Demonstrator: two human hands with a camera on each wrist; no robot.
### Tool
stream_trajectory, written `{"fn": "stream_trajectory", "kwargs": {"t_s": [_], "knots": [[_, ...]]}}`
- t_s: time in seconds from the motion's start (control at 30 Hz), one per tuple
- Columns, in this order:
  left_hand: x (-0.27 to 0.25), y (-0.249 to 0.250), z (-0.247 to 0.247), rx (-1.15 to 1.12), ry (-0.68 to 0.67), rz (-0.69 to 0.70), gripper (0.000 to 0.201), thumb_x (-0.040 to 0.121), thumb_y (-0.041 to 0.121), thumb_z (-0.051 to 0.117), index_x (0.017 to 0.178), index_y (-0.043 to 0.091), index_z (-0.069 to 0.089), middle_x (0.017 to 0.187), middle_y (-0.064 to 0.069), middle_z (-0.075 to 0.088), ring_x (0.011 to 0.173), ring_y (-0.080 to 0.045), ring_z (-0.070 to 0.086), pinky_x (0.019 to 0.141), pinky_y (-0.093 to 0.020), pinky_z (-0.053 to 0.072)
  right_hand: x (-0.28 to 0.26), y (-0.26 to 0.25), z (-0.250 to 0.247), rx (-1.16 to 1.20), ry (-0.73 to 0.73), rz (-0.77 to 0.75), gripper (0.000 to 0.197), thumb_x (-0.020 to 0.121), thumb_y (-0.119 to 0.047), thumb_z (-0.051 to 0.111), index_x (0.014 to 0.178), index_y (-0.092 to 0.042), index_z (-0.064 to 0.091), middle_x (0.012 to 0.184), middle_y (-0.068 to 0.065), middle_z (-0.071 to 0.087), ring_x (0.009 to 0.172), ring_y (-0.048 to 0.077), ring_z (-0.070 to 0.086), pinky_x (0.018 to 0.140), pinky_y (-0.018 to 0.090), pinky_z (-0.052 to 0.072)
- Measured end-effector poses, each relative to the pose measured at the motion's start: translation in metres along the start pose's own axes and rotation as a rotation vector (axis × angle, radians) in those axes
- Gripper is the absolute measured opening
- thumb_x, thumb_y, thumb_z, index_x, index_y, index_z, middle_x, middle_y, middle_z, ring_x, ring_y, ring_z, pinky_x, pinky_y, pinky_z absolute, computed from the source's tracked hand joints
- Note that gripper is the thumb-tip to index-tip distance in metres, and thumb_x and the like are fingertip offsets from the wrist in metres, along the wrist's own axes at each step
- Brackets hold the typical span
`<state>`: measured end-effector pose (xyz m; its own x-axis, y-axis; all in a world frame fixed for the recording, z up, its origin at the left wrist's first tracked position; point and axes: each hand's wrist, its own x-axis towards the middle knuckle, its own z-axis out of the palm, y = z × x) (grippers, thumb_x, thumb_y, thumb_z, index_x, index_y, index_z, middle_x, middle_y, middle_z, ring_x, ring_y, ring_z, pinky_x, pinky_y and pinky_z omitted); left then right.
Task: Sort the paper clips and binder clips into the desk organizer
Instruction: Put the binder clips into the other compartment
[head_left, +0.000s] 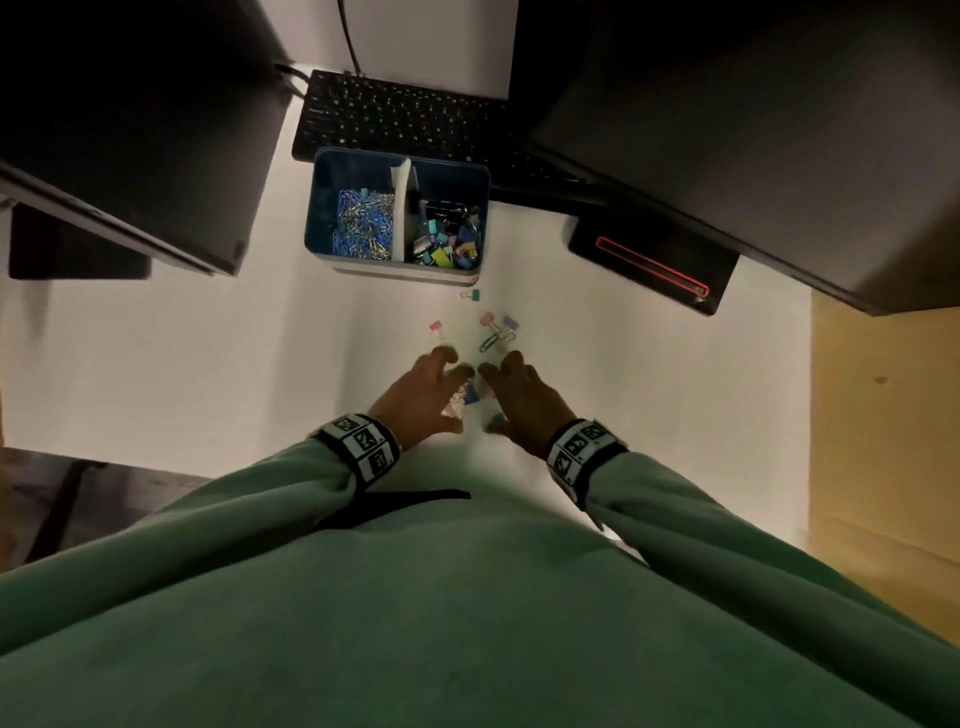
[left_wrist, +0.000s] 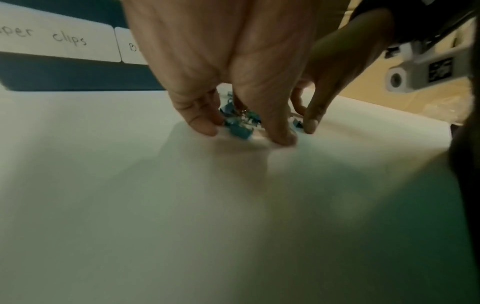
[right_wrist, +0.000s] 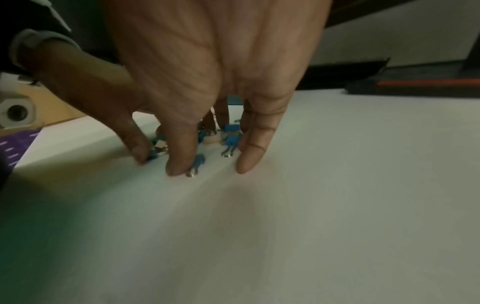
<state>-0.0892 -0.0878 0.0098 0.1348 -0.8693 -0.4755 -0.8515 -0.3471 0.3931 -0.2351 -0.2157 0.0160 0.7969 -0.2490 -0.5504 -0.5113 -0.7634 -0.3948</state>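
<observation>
The blue desk organizer stands on the white desk, with paper clips in its left compartment and binder clips in its right one. My left hand and right hand are side by side, palms down, fingertips on the desk around a small pile of blue binder clips. In the left wrist view, my left hand brackets the blue clips. In the right wrist view, my right hand stands over blue binder clips. Neither hand lifts anything.
Loose clips lie between my hands and the organizer: a teal binder clip, a pink one, a pink and a blue one, and a green paper clip. A black keyboard and dark monitors sit behind.
</observation>
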Motion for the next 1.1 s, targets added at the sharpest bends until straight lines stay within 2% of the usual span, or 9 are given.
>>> {"fn": "stream_trajectory", "kwargs": {"t_s": [0.13, 0.37, 0.47, 0.53, 0.7, 0.8, 0.9, 1.0, 1.1], "knots": [[0.012, -0.003, -0.005, -0.055, 0.050, 0.012, 0.063, 0.079, 0.032, 0.074, 0.131, 0.017, 0.042, 0.128, -0.011, 0.035, 0.104, -0.027, 0.049, 0.086, -0.038, 0.052, 0.013, -0.004, 0.001, 0.029, 0.063, -0.003, 0.049, 0.088, -0.017, 0.063, 0.131, -0.006, 0.042, 0.131, 0.022, 0.039, 0.100, 0.040, 0.057, 0.085, 0.047, 0.053], [0.019, 0.000, -0.012, -0.218, 0.074, 0.005, 0.026, 0.081, 0.019, 0.070, 0.098, 0.011, 0.052, 0.101, -0.009, 0.044, 0.076, -0.022, 0.050, 0.070, -0.034, 0.051, 0.017, 0.002, -0.011, 0.271, 0.098, 0.103, 0.027, 0.086, -0.011, 0.060, 0.111, -0.003, 0.052, 0.110, 0.018, 0.058, 0.089, 0.032, 0.059, 0.079, 0.036, 0.050], [0.015, -0.007, -0.013, -0.279, 0.085, 0.011, 0.014, 0.085, 0.014, 0.067, 0.093, 0.007, 0.059, 0.097, -0.006, 0.046, 0.075, -0.020, 0.051, 0.070, -0.027, 0.045, 0.013, 0.017, -0.019, 0.591, 0.102, 0.197, 0.011, 0.083, -0.006, 0.060, 0.091, -0.005, 0.053, 0.089, 0.016, 0.063, 0.075, 0.033, 0.065, 0.066, 0.043, 0.060], [0.011, -0.009, -0.020, -0.363, 0.103, -0.020, 0.009, 0.084, 0.011, 0.068, 0.090, 0.007, 0.062, 0.093, -0.002, 0.048, 0.075, -0.017, 0.051, 0.072, -0.028, 0.046, 0.008, 0.026, -0.032, 0.731, 0.134, 0.228, 0.008, 0.084, -0.006, 0.063, 0.088, -0.008, 0.056, 0.080, 0.010, 0.064, 0.070, 0.029, 0.067, 0.062, 0.041, 0.061], [-0.003, -0.007, -0.076, -0.665, 0.302, -0.095, 0.004, 0.086, 0.011, 0.067, 0.089, 0.011, 0.063, 0.093, 0.000, 0.060, 0.078, -0.011, 0.060, 0.066, -0.020, 0.054, 0.023, 0.008, -0.104, 0.928, 0.360, 0.063, 0.009, 0.086, -0.010, 0.069, 0.087, -0.013, 0.061, 0.078, 0.007, 0.068, 0.066, 0.022, 0.068, 0.060, 0.034, 0.060], [0.013, -0.009, -0.128, -0.747, 0.467, -0.108, 0.003, 0.089, 0.008, 0.061, 0.090, 0.009, 0.060, 0.095, -0.004, 0.064, 0.080, -0.014, 0.063, 0.069, -0.021, 0.056, 0.054, -0.019, -0.146, 0.907, 0.477, 0.017, 0.013, 0.086, -0.008, 0.067, 0.084, -0.016, 0.058, 0.079, 0.000, 0.064, 0.066, 0.017, 0.066, 0.057, 0.029, 0.059], [0.047, -0.019, -0.158, -0.616, 0.563, -0.163, 0.006, 0.085, 0.008, 0.065, 0.090, 0.011, 0.062, 0.093, -0.006, 0.063, 0.079, -0.017, 0.061, 0.078, -0.033, 0.056, 0.089, -0.039, -0.164, 0.683, 0.474, 0.012, 0.007, 0.085, -0.005, 0.063, 0.087, -0.011, 0.060, 0.078, 0.000, 0.060, 0.066, 0.014, 0.061, 0.058, 0.027, 0.055], [0.063, -0.019, -0.160, -0.406, 0.550, -0.204, 0.029, 0.081, 0.010, 0.071, 0.108, 0.013, 0.063, 0.114, -0.010, 0.054, 0.095, -0.016, 0.055, 0.096, -0.023, 0.045, 0.091, -0.033, -0.163, 0.311, 0.481, 0.007, 0.019, 0.085, -0.009, 0.062, 0.104, -0.011, 0.060, 0.107, 0.009, 0.058, 0.091, 0.024, 0.061, 0.075, 0.036, 0.052], [0.044, -0.011, -0.140, -0.347, 0.647, -0.138, 0.026, 0.084, 0.007, 0.066, 0.108, 0.013, 0.059, 0.116, -0.006, 0.049, 0.097, -0.012, 0.052, 0.095, -0.022, 0.043, 0.065, -0.004, -0.144, 0.222, 0.506, -0.027, 0.029, 0.084, -0.008, 0.063, 0.113, -0.011, 0.056, 0.117, 0.013, 0.051, 0.090, 0.030, 0.061, 0.078, 0.041, 0.053]]}}
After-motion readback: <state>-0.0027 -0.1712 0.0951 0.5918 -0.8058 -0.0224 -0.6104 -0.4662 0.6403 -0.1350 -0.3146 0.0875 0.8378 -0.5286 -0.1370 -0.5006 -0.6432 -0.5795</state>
